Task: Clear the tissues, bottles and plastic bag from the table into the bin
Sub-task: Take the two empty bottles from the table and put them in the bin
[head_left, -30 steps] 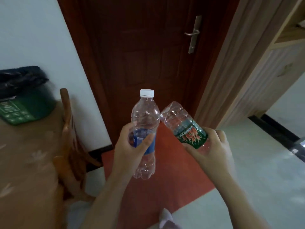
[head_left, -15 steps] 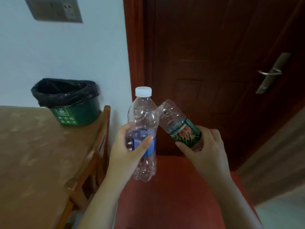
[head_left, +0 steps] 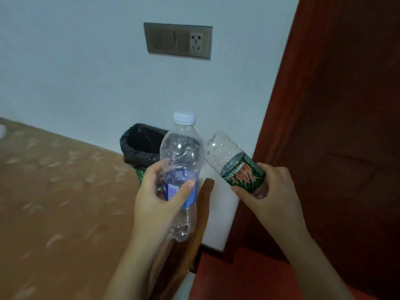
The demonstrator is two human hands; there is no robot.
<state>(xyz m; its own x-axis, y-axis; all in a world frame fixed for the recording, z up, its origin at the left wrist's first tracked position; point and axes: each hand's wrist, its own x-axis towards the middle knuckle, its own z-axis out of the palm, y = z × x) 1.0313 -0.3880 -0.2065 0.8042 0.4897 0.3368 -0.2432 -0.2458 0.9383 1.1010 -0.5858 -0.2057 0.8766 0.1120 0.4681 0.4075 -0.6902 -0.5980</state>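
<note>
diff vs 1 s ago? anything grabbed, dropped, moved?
The view has swung left: the door handle is out of frame, a wall socket has appeared, and the bin now sits right behind the bottles. Nothing grabbed or dropped. The left hand still holds the blue-label bottle upright, the right hand the green-label bottle tilted against it.

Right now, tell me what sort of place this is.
Probably a room in a home, by its entrance: a red-brown wooden door, a wall switch and socket panel, and a table carrying a small lined bin.
</note>
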